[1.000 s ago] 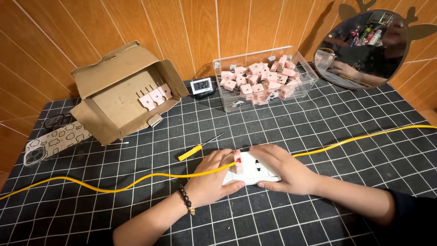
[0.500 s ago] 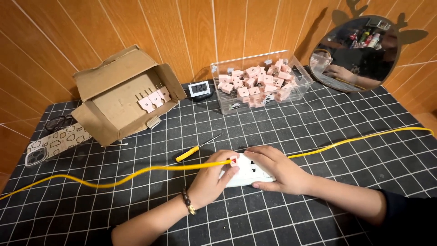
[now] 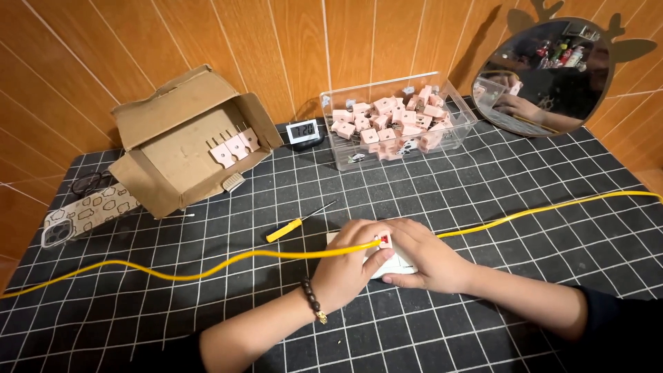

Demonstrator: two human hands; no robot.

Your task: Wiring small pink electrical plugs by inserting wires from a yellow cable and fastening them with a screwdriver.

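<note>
Black grid-lined mat covering the tabletop [image 3: 525, 207], backed by glossy orange wall tiles. Left hand [image 3: 349, 269] and right hand [image 3: 425, 255] close together over a white plastic block [image 3: 395, 266], mostly hidden beneath them, at the tabletop's middle. A smooth yellow cable [image 3: 207, 266] runs under the fingers. Nearby: yellow-handled screwdriver [image 3: 297, 222], clear bin [image 3: 397, 124] of pink pieces.

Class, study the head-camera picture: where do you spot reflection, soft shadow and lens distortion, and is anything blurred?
Head view: even indoor light, sharp throughout; the round mirror reflects a hand and a darker room; soft shadows lie under the left hand and right hand; the wide lens bows the grid cloth near the edges; the clear bin shows faint glare.
</note>
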